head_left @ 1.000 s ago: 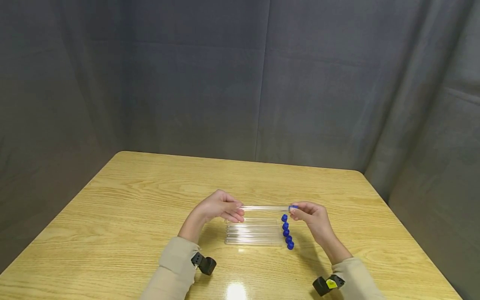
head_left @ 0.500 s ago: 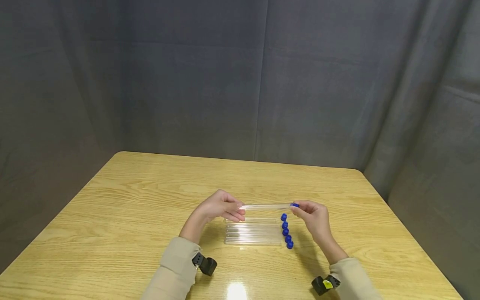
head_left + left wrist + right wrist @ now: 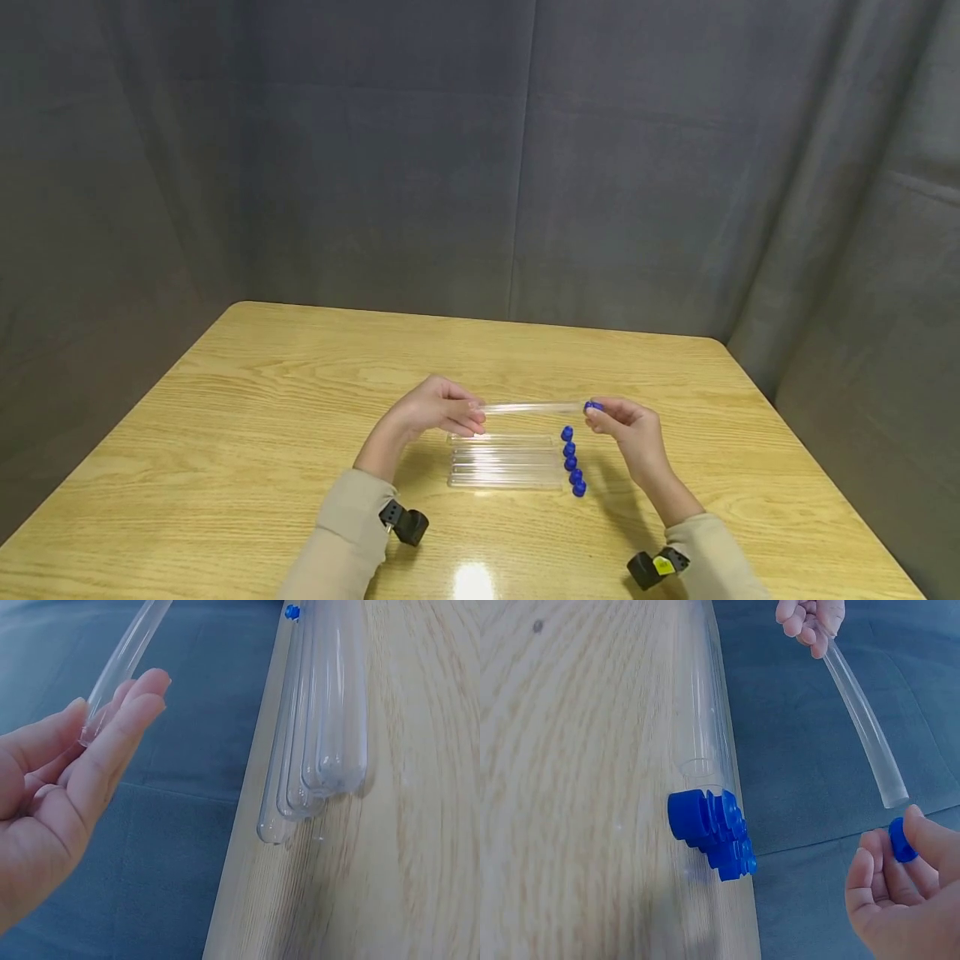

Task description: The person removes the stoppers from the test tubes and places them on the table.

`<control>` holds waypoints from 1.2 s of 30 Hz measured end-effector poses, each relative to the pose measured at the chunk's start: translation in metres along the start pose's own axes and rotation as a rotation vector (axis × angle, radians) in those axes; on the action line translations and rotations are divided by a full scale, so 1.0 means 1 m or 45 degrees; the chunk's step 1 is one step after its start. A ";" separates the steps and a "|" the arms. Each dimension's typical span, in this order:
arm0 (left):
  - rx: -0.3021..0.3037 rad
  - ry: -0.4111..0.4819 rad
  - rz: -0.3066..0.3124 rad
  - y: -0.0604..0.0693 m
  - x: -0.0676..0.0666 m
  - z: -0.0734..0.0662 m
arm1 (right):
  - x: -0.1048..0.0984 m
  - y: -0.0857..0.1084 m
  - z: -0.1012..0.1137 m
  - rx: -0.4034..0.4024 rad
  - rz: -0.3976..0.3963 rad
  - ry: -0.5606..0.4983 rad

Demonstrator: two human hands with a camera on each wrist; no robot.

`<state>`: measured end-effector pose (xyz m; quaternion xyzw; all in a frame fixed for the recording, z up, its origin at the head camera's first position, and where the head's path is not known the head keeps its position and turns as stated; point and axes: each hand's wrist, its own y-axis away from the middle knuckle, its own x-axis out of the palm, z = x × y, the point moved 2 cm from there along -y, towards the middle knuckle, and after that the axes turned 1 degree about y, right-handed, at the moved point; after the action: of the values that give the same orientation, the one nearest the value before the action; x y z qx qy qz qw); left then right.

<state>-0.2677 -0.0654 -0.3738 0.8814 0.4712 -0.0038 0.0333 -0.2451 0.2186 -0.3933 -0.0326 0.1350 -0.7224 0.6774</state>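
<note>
My left hand (image 3: 442, 407) pinches the closed end of a clear test tube (image 3: 532, 408), held level above the table. In the left wrist view its thumb and fingers meet at that rounded end. My right hand (image 3: 628, 429) pinches a blue cap (image 3: 903, 840) between thumb and fingers. The tube's open end faces this cap, and a small gap parts the two in the right wrist view. Below lie several clear test tubes (image 3: 506, 462) side by side, with their rounded ends to the left. Several blue caps (image 3: 571, 463) stand in a row just beyond the tubes' open ends.
A wood-grain table (image 3: 300, 375) carries everything. Dark grey curtains (image 3: 375, 167) hang behind it and along both sides. Black wrist cameras (image 3: 405, 523) sit at the cuffs of both beige sleeves (image 3: 341, 529).
Both hands have risen slightly with the tube and cap. The cap has shifted a little to the right relative to the tube's end. The tubes and caps on the table stay put.
</note>
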 end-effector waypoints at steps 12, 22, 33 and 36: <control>-0.014 -0.007 -0.052 -0.004 -0.006 0.005 | 0.000 -0.001 -0.001 0.158 0.014 -0.045; -0.035 -0.025 -0.114 -0.009 -0.007 0.010 | -0.002 -0.001 -0.003 0.182 0.041 -0.066; -0.047 -0.072 -0.175 -0.015 -0.009 0.020 | -0.004 0.000 -0.006 0.198 0.075 -0.050; -0.056 -0.102 -0.207 -0.016 -0.009 0.020 | -0.004 0.000 -0.006 0.193 0.078 -0.062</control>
<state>-0.2853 -0.0653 -0.3947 0.8383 0.5396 -0.0314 0.0711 -0.2467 0.2236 -0.3986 0.0054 0.0645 -0.7085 0.7027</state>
